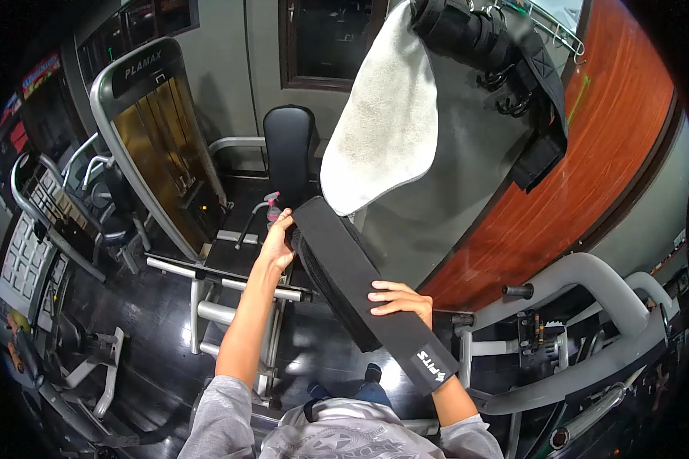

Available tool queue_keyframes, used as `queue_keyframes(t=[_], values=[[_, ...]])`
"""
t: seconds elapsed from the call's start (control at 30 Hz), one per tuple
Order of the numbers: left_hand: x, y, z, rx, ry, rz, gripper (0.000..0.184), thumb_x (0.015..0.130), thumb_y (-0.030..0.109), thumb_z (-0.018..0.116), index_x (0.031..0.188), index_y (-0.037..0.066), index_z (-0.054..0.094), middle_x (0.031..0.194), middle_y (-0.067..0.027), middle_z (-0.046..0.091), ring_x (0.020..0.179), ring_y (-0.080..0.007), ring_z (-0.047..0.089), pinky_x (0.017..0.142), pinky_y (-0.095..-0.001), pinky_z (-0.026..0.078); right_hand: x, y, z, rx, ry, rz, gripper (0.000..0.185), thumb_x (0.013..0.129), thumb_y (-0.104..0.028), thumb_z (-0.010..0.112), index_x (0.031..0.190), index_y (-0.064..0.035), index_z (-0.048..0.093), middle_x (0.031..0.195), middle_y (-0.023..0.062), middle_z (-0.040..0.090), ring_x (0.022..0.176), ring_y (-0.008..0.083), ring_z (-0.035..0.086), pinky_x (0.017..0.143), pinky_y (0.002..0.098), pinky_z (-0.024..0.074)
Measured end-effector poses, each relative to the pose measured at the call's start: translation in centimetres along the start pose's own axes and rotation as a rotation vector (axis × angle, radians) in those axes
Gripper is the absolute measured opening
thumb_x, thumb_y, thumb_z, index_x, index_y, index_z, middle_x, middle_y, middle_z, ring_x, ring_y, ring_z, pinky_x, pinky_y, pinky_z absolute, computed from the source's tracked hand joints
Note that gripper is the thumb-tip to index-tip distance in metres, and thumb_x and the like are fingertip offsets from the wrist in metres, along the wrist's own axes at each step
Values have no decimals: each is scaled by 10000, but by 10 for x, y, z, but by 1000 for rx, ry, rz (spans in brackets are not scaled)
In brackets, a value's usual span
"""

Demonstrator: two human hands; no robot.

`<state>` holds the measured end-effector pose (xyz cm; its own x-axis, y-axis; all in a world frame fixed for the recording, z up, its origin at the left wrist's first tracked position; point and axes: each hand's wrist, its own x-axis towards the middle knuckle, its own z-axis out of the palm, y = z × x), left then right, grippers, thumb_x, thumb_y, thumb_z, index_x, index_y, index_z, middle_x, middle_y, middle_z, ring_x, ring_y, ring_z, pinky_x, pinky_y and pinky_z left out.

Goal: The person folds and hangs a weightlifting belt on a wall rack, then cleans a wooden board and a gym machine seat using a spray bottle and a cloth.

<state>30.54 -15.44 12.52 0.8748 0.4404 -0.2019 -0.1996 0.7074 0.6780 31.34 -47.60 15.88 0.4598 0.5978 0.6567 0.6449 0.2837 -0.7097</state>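
Note:
A wide black lifting belt [360, 275] with a white logo near its lower right end stretches slantwise in front of me, folded so that a second layer shows beneath. My left hand [278, 243] grips its upper left end, the thumb side against the edge. Across the lower right part, the fingers of my right hand [403, 301] lie over the belt's face and close on it; the palm and thumb are hidden behind. A white towel [386, 115] hangs just beyond the belt's upper end.
Black straps and gear [528, 115] hang from a wall rack [555, 34] at the upper right. A weight machine [149, 138] stands left, with a padded seat [289, 145] and a spray bottle [273, 208] nearby. A grey machine frame [620, 306] is at right.

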Motion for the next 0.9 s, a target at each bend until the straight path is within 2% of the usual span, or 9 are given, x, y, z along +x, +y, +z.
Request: queue_keyframes(t=[0.13,0.27,0.37,0.43,0.53,0.63,0.8,0.83,0.9], values=[[-8,4,1,-129,-15,-36,205,971,57,495,1132,182,510,1108,-67,639,1059,-228,649,913,-452,551,-15,-1,8,-20,-1,50,237,757,-274,729,834,-56,783,1008,130,749,1120,341,657,963,431,506],[-21,8,1,-239,-53,-31,196,973,46,490,1131,159,515,1104,-97,643,1051,-248,657,936,-459,546,-27,3,12,-91,-80,63,222,761,-272,716,845,-81,791,1028,99,751,1161,312,641,965,413,511],[-31,16,8,-273,-91,-29,171,970,33,495,1097,141,531,1077,-106,653,1026,-252,664,933,-440,549,-30,9,12,-115,-108,39,203,762,-259,710,848,-94,791,1045,82,748,1177,299,633,964,410,515],[-35,21,8,-300,-138,-47,149,985,75,512,917,135,631,1015,-91,696,970,-231,683,922,-428,557,-30,9,12,-135,-128,38,193,763,-250,707,851,-100,790,1055,74,747,1183,292,630,958,408,519],[-40,24,8,-329,-186,-36,166,990,74,503,918,128,642,1015,-103,698,976,-238,683,922,-424,557,-30,11,13,-163,-145,46,189,760,-244,703,867,-115,790,1086,57,741,1204,275,616,956,397,514],[-47,28,13,-274,-139,-17,162,992,78,503,928,125,644,1029,-112,698,982,-245,682,924,-429,555,-35,24,16,-286,-140,-65,170,775,-219,679,881,-149,792,1125,21,731,1212,241,598,946,367,505],[-53,33,19,-284,-115,-19,153,996,62,435,1008,128,573,1060,-101,667,1008,-249,665,954,-424,530,-48,43,24,-510,-21,-120,231,800,-143,669,928,-288,795,1253,-56,636,1267,238,481,958,370,493],[-54,35,20,-269,-89,-11,156,995,59,436,1010,129,575,1065,-103,668,1011,-251,665,961,-424,527,-52,48,21,-606,-55,-177,271,792,-153,694,962,-343,787,1339,-23,539,1295,265,436,1022,395,462],[-57,38,22,-273,-98,8,150,993,72,467,982,123,607,1045,-116,684,999,-254,672,946,-424,537,-59,51,19,-596,-30,-147,288,790,-156,701,980,-357,781,1370,1,497,1290,269,438,1050,398,442]])
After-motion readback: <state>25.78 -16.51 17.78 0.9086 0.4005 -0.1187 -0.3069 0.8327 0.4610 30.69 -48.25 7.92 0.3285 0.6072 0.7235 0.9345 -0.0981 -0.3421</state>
